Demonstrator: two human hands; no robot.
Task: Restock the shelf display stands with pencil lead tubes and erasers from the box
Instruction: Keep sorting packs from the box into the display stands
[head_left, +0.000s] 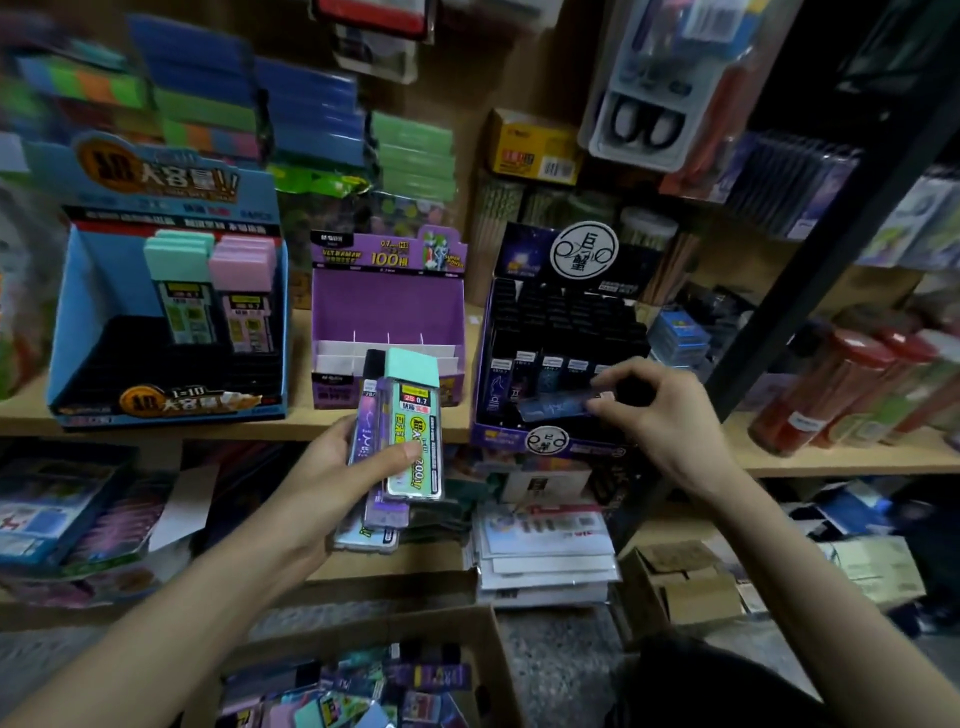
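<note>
Lead tube (553, 407) lies pinched, apparently, in right hand (660, 421) over black stand (566, 322).

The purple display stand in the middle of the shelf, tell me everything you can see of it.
The purple display stand looks like cardboard, standing upright on the wooden shelf between a blue stand and a dark stand. Its header card is printed with 0.7, HB and 100 beside a cartoon figure. Below a bare purple back wall, white stepped dividers form slots that look empty. The left hand holds lead cases before its front; contact cannot be told.
</note>
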